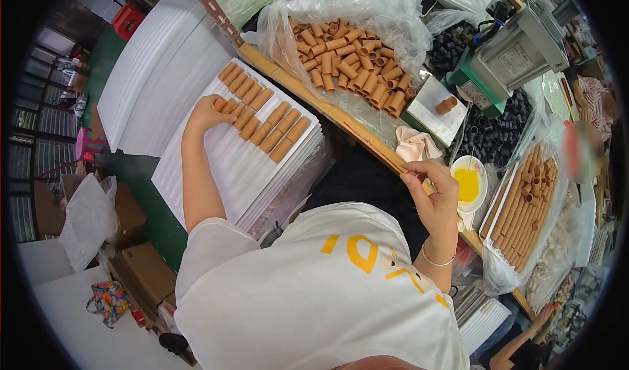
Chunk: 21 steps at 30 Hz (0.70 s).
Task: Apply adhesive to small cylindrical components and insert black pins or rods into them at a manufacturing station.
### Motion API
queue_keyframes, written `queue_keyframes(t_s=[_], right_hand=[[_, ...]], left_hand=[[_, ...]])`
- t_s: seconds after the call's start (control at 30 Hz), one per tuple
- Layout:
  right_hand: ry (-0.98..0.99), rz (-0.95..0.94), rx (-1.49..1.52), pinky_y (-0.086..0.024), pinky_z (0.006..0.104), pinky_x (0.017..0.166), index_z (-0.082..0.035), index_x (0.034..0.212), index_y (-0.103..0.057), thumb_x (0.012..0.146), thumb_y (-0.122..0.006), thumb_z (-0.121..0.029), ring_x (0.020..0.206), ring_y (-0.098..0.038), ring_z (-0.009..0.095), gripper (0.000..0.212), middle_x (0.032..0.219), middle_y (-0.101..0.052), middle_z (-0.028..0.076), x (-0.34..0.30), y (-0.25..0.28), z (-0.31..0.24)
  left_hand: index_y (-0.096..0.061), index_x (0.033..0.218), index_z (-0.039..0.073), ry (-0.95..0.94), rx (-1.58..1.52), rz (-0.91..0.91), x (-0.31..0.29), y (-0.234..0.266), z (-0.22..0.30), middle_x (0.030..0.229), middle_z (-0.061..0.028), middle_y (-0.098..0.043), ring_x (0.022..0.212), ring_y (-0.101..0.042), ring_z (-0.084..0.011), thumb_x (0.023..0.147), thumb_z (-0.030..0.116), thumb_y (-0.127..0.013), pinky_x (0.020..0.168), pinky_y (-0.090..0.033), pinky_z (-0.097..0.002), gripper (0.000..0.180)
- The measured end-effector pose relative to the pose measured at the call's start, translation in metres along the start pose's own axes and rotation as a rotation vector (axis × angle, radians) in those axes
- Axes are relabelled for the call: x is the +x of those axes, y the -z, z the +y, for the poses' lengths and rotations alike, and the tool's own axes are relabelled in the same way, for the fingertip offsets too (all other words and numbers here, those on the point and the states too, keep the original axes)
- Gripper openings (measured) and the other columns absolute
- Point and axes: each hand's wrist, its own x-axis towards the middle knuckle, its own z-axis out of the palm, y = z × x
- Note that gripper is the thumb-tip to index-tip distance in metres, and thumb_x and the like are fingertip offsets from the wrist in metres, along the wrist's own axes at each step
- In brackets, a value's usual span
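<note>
My left hand [211, 113] reaches over a ribbed white foam sheet [196, 167] on top of a stack. Its fingers are closed around a short orange-brown tube [228, 106] at the end of a row. More such tubes [270, 137] lie side by side in rows on the sheet. My right hand [429, 190] is at the wooden bench edge [367, 137], thumb and forefinger brought together. Whatever might be between those fingertips is too small to make out. Beside that hand stands a white bowl of yellow liquid [467, 184].
A heap of loose orange-brown tubes [347, 59] lies on clear plastic. A green and grey bench machine [511, 55] has one tube [447, 105] on its metal plate. Black parts [498, 128], a pink cloth [414, 145] and a tray of tubes [517, 219] are nearby. Another person's hands [542, 317] show lower right.
</note>
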Motion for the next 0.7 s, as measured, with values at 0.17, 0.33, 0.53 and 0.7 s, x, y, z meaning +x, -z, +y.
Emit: queue_keyframes(t_s=[0.17, 0.33, 0.53, 0.7], right_hand=[[-0.038, 0.003, -0.034, -0.040, 0.0304, 0.066, -0.003, 0.087, -0.069, 0.077, -0.076, -0.010, 0.061, -0.054, 0.017, 0.014, 0.072, -0.062, 0.006, 0.002, -0.004, 0.003], [-0.033, -0.041, -0.063, -0.040, 0.0302, 0.066, -0.003, 0.086, -0.069, 0.077, -0.076, -0.010, 0.062, -0.055, 0.018, 0.014, 0.072, -0.062, 0.006, 0.004, -0.006, 0.004], [-0.039, -0.023, -0.042, -0.040, 0.0296, 0.067, -0.003, 0.087, -0.069, 0.077, -0.076, -0.011, 0.061, -0.055, 0.018, 0.013, 0.072, -0.062, 0.006, 0.001, -0.005, 0.007], [-0.040, -0.006, -0.038, -0.040, 0.0295, 0.066, -0.003, 0.087, -0.069, 0.077, -0.076, -0.010, 0.061, -0.056, 0.017, 0.014, 0.072, -0.063, 0.006, -0.003, 0.002, 0.010]], left_hand=[[-0.066, 0.104, -0.006, 0.045, -0.181, 0.060, -0.002, -0.008, -0.014, 0.086, -0.0102, -0.069, 0.081, -0.066, -0.0184, 0.072, 0.015, -0.083, 0.075, -0.052, -0.0311, 0.042], [-0.066, 0.112, -0.002, -0.046, -0.241, 0.230, 0.002, -0.023, -0.040, 0.097, -0.0112, -0.071, 0.087, -0.066, -0.0181, 0.080, 0.015, -0.076, 0.079, -0.051, -0.0310, 0.038], [-0.060, 0.125, 0.000, -0.052, -0.295, 0.596, -0.001, -0.066, -0.034, 0.111, -0.0116, -0.068, 0.094, -0.064, -0.0163, 0.095, 0.018, -0.057, 0.087, -0.048, -0.0306, 0.035], [-0.045, 0.139, 0.002, -0.125, -0.950, 0.887, -0.004, -0.098, 0.006, 0.135, -0.0147, -0.051, 0.121, -0.050, -0.0236, 0.101, 0.018, -0.045, 0.105, -0.036, -0.0338, 0.042]])
